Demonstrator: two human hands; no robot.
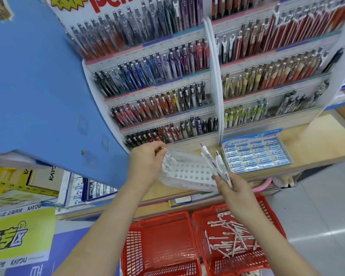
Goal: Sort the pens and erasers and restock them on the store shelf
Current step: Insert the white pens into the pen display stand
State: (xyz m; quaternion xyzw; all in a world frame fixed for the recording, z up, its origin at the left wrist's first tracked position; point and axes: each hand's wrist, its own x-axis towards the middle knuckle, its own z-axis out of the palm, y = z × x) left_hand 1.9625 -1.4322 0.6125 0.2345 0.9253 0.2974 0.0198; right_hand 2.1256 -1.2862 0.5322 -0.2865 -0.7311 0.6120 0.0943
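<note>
My left hand (147, 163) pinches a white pen (168, 157) by its top, with the tip over the left corner of a white holder tray (189, 172) full of round holes. Two or three white pens stand beside it in that corner. My right hand (232, 188) grips a fan of three white pens (215, 163) pointing up and left over the tray's right side. A blue box of Pilot erasers (256, 156) sits to the right on the wooden shelf (315, 140). On the floor, the right red basket (267, 255) contains several loose white pens (231, 238).
A tiered display (167, 90) packed with pens rises behind the tray. The left red basket (157, 246) shows only its mesh bottom. A blue panel (38, 86) fills the left side. Boxes of Pilot stock (90, 191) lie on a lower shelf at left.
</note>
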